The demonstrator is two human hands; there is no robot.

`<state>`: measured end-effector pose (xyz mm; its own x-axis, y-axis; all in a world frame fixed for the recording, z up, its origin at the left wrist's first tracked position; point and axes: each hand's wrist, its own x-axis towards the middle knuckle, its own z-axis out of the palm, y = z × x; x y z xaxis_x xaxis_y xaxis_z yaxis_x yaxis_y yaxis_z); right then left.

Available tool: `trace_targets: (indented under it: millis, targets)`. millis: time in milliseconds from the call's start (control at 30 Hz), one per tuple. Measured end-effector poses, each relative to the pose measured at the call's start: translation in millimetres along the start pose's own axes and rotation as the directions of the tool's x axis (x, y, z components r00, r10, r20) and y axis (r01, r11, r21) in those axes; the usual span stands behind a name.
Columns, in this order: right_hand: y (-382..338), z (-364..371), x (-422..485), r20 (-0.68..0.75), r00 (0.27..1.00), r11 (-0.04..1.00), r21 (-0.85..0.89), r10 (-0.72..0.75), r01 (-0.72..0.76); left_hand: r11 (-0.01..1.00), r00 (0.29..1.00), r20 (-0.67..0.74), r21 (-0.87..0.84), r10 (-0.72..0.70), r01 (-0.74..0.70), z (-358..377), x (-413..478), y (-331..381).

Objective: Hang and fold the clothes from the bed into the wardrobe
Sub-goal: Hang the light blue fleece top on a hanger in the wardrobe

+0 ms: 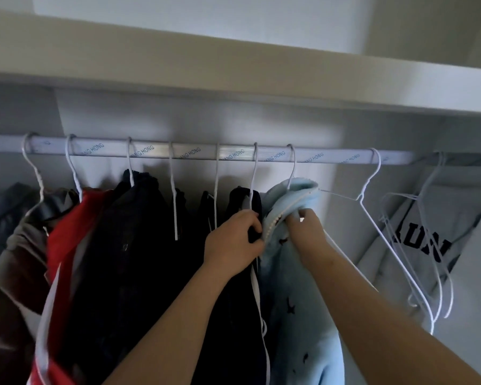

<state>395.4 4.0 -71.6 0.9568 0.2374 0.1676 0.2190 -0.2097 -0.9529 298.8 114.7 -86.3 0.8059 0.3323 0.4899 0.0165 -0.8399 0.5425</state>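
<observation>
Left hand clenched on the left zip edge of the pale blue star-print fleece jacket, right hand gripping its right edge at the collar. Jacket hangs lengthwise straight down from a thin white wire hanger on the silver wardrobe rail, dead ahead between both hands; right is nearer the collar.

Wardrobe rail, wire hangers — clothes hanging

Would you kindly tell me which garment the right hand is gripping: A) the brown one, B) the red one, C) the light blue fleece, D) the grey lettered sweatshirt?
C: the right hand grips the light blue fleece near its collar.
</observation>
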Motion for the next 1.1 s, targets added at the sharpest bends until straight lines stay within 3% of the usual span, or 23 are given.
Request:
trace_targets:
  millis: [267,400,533,667,833,1100]
  targets:
    - [35.9,3.6,-38.7,0.032,0.999,0.988,-0.156,0.009,-0.004,0.991,0.989,-0.072,0.050,0.129,-0.126,11.3,-18.8,1.8]
    - [49.6,2.8,-67.6,0.084,0.996,0.980,-0.199,0.032,-0.014,0.999,0.996,-0.077,0.003,0.047,-0.047,11.5,-36.2,3.5]
    - [58.5,-6.0,-98.5,0.105,0.992,0.984,-0.167,0.073,-0.055,0.988,0.999,-0.053,-0.151,-0.010,0.002,7.4,-64.4,13.4]
    - [66.2,-20.6,-132.0,0.126,0.988,0.989,-0.132,0.089,-0.072,0.996,0.999,0.010,-0.076,0.037,-0.037,10.3,-101.8,18.8]
    - [78.0,-52.4,-192.5,0.202,0.972,0.990,-0.099,0.118,-0.100,0.934,0.992,-0.081,-0.351,-0.098,0.064,15.1,-173.8,46.4]
    - [113.8,-111.9,-303.7,0.275,0.866,0.898,0.019,0.418,-0.439,0.771,0.902,0.137,-0.476,-0.410,0.423,42.5,-291.7,84.6]
